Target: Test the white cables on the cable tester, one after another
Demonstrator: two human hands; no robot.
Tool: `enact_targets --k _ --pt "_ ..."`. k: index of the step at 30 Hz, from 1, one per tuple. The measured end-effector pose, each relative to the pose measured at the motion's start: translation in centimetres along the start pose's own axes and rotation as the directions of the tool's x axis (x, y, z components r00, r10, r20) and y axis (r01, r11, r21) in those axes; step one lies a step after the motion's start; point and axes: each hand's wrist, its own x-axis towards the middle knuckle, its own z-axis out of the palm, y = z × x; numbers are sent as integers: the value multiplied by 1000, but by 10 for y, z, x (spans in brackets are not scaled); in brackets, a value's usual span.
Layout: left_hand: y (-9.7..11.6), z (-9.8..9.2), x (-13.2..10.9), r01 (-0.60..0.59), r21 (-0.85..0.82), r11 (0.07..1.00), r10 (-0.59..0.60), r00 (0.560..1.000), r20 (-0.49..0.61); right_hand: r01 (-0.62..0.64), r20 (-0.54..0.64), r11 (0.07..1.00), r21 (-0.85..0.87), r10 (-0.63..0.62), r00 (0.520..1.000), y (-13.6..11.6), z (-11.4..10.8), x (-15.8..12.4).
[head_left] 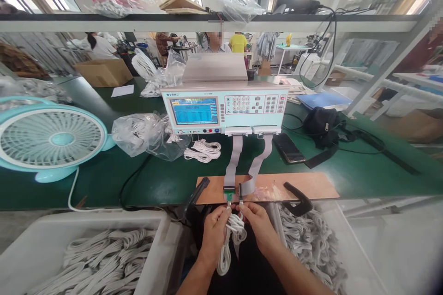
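Observation:
A coiled white cable (224, 253) hangs in front of the copper-coloured board (311, 186) at the table's front edge. My left hand (214, 233) is closed on one end of the cable, just below a small green circuit board (229, 193). Close beside it, my right hand (258, 223) pinches the other end near a dark connector (241, 190). Two grey ribbon cables (234, 161) run from these connectors up to a tester (254, 109) with a lit blue screen. Whether the plugs are fully seated is too small to tell.
White bins of bundled cables stand at the left (161, 235) and right (360, 249). Black clamps (297, 198) hold the board. A blue fan (62, 138), bagged cables (138, 136), a loose cable bundle (202, 151), a phone (289, 148) and a black bag (320, 122) lie around the tester.

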Motion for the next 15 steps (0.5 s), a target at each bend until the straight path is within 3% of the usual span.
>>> enact_targets --k 15 --pt "-6 3 4 -9 -35 999 9 1000 17 29 50 999 20 -30 998 12 -2 2"
